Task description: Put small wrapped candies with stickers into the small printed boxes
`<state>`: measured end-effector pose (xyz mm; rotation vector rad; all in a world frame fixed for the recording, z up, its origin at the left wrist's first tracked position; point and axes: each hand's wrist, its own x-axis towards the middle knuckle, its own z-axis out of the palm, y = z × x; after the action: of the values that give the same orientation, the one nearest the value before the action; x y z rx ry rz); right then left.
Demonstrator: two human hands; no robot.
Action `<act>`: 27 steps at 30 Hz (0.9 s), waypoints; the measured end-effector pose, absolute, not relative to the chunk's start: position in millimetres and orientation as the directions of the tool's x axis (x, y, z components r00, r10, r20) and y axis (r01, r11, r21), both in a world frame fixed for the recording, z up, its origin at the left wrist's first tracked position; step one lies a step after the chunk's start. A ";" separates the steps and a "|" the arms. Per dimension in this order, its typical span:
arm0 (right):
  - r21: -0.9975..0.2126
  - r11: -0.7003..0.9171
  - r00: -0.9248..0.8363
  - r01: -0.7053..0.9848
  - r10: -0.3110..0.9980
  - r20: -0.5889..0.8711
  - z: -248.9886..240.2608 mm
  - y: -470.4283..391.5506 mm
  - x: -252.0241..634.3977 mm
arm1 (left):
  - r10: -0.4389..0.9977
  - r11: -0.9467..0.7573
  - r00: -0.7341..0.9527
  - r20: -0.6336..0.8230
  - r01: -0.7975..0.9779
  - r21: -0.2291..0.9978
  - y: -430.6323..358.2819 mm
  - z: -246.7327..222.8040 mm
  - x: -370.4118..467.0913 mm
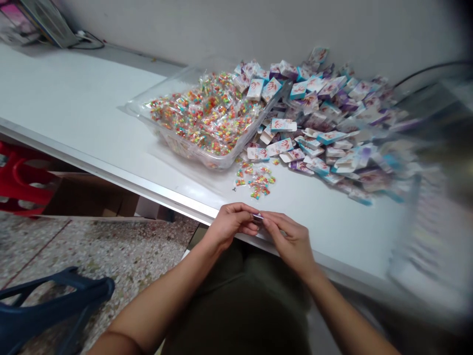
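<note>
My left hand (233, 222) and my right hand (290, 236) meet at the table's front edge. Between their fingertips they pinch a small box (257, 217), mostly covered by the fingers, with a thin white and dark purple side showing. Just beyond my hands lies a loose cluster of small clear packets of coloured pellets (258, 180). Behind it a clear plastic tray (221, 162) is heaped with more such packets. A large pile of small printed boxes (321, 138), white with blue or purple sides, spreads to the right; several have open end flaps.
A blurred white container (432, 246) stands at the right table edge. The white table (84, 93) runs to the left along a grey wall. Below are a cardboard box (92, 195), a red stool (22, 177) and a dark blue stool (55, 301). A black cable (428, 66) hangs at the right.
</note>
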<state>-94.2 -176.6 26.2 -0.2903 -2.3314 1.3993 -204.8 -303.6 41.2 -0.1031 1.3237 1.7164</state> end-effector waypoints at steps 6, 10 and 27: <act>-0.817 0.573 -0.888 0.062 0.405 0.217 29.3 -176.2 -96.9 | 0.646 0.022 -0.535 -0.545 -0.701 0.713 -306.8 39.1 -207.1; -0.774 0.628 -0.894 0.080 0.388 0.223 35.1 -178.0 -97.1 | 0.658 0.006 -0.532 -0.533 -0.704 0.710 -308.1 38.6 -207.5; -0.631 0.760 -0.934 -0.156 0.095 0.345 7.2 -166.6 -88.3 | 0.695 -0.056 -0.552 -0.461 -0.681 0.730 -313.6 25.1 -201.0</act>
<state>-88.3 -166.6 7.2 0.0469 -2.5988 0.9780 -201.0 -313.6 25.1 0.0175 1.2184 1.7785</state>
